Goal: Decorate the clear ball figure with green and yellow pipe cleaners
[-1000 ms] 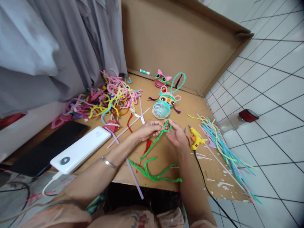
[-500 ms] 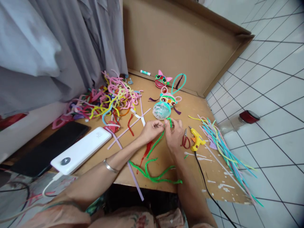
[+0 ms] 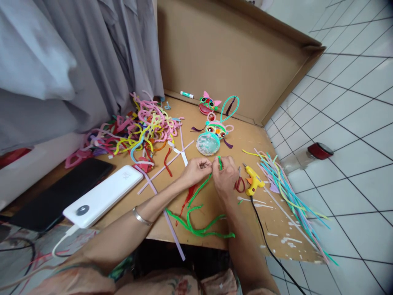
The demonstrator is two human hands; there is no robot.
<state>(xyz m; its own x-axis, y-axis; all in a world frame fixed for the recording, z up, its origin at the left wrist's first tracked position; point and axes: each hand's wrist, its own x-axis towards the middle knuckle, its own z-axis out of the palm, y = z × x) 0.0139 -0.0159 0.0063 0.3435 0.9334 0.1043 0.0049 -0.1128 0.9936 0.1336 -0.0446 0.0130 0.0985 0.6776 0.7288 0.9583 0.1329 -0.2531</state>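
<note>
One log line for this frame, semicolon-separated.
left hand: pinching; right hand: gripping green pipe cleaner; glue gun: on table, right

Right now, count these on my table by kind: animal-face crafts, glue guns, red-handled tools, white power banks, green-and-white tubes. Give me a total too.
Animal-face crafts: 2 (red one, turquoise one)
Yellow glue gun: 1
Red-handled tool: 1
White power bank: 1
Green-and-white tube: 1
Total: 6

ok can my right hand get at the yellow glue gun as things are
Probably yes: the glue gun lies near the right hand, just past the red cutters, though that hand holds green pipe cleaner.
</note>
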